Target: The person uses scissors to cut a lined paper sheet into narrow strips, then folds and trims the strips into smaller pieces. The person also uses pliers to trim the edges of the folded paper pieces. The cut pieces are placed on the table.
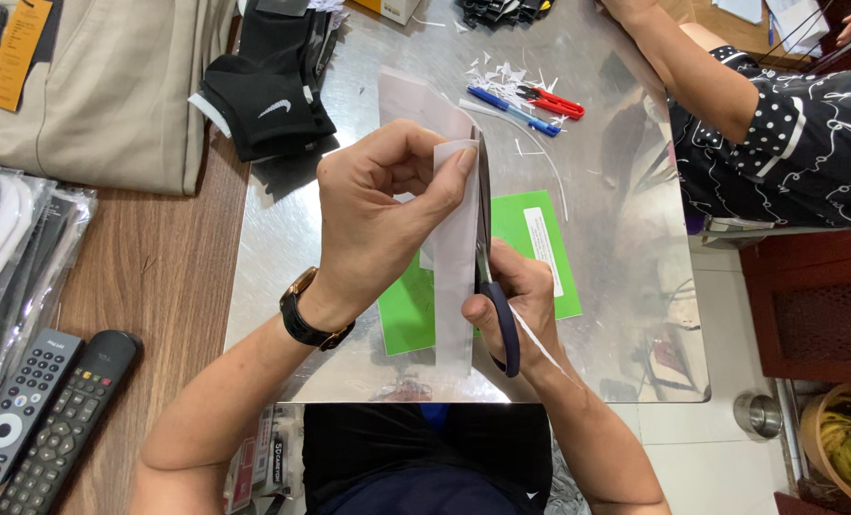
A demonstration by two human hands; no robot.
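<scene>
Item: paper-cutting, mid-cut. Left hand (373,215) closed in a pinch on a white paper strip (454,286), held above the shiny table (282,238). Right hand (521,300) closed through the handles of the scissors (484,257), blades along the strip's right edge. Judged next: steady advance along that edge. Blade opening hidden; green sheet (530,238) partly covered.

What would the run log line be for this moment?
left hand: pinching white paper strip | right hand: working scissors along strip edge | beneath: green card on metal table
</scene>
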